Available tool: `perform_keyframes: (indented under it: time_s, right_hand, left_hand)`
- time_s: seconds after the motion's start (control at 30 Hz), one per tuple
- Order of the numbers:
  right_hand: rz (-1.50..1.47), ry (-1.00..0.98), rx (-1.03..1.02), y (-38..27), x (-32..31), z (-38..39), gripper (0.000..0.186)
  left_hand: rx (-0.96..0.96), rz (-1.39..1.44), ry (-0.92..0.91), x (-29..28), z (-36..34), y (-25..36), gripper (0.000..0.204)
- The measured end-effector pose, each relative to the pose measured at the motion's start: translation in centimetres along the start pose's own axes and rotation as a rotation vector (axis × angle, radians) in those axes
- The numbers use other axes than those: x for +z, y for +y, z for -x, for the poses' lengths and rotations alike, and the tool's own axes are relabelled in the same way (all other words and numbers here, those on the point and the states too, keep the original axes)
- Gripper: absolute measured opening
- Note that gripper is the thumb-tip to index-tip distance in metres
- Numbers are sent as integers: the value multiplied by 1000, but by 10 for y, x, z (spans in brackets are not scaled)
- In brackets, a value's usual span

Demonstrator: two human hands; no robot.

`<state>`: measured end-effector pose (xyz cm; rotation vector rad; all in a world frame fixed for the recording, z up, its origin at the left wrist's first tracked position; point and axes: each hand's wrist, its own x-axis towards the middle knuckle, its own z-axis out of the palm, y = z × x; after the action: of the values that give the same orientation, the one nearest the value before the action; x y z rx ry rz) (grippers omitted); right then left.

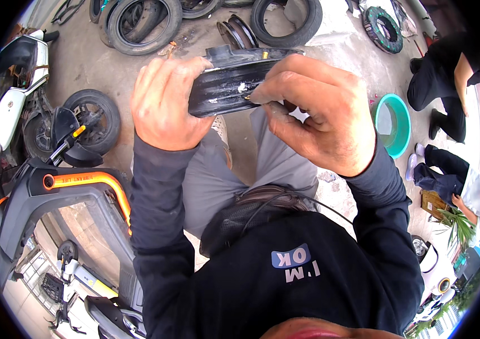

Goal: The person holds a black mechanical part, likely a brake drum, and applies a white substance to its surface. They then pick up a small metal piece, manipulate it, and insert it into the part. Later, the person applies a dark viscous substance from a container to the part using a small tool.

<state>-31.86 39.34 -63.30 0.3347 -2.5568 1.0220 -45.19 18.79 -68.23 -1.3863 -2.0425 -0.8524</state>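
Observation:
A black wheel rim (220, 93) is held up in front of my body, its outer channel turned toward me, with white smears on its surface. My left hand (163, 104) clasps the rim's left end, fingers wrapped over it and closed. Over the rim's right part is my right hand (324, 110), thumb and forefinger pinched together against the channel. A tiny brass-coloured bit shows at those fingertips, too small to name. Another small brass-coloured piece (265, 55) stands at the rim's far edge.
Several loose tyres (144, 28) lie at the back, beside another dark rim (237, 33). A green basin (392, 125) sits to the right, with people beyond it. On the left stand a wheel with its tyre (94, 121) and a scooter frame with an orange bar (93, 179).

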Motion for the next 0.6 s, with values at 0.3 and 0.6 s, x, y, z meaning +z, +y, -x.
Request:
perform_keyframes:
  time_s: [0.3, 0.6]
  right_hand:
    - [-241, 34, 341, -13, -92, -58, 15]
    - [-878, -342, 588, -219, -231, -161, 10]
  left_hand:
    - [-236, 57, 6, -32, -32, -13, 46]
    - [-754, -215, -45, -316, -117, 167, 41]
